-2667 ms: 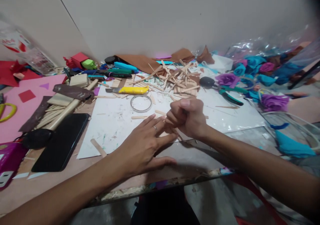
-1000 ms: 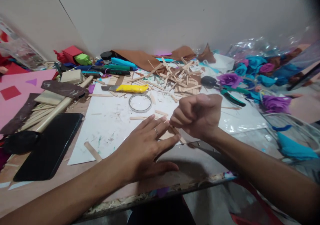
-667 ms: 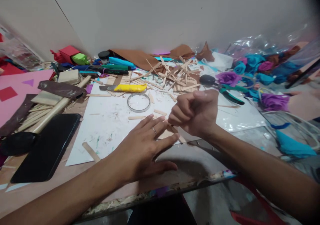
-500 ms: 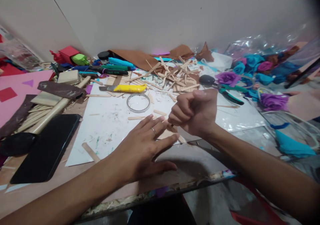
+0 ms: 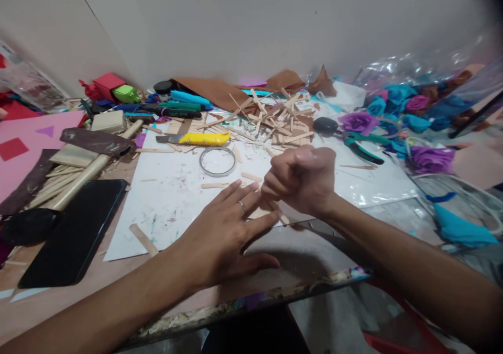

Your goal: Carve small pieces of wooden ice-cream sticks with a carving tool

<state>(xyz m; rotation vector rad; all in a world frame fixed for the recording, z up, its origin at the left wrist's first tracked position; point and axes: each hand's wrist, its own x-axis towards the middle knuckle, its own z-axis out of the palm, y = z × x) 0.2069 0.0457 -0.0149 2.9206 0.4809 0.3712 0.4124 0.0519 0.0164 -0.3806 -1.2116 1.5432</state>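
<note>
Free lane ran across the smudged white paper sheet (image 5: pixel 168 197), between the flat black phone (image 5: pixel 74 233) and thin grey ring (image 5: pixel 217 175). Yellow utility knife (image 5: pixel 204 139) and heaped pale wooden sticks (image 5: pixel 275 115) blocked the far side; clenched right hand (image 5: pixel 301 181), right of centre.

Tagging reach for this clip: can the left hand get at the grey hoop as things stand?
Probably yes: the grey hoop lies just beyond the left hand, with only flat wooden sticks between.

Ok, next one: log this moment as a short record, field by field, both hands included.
Left hand: palm down, fingers spread
Right hand: closed in a fist; contents, if any, hidden
Near both hands: wooden pieces, partly covered
Work surface: stained white sheet
Beyond the hands: yellow utility knife, grey ring, heap of wooden sticks
Left side: black phone
</note>
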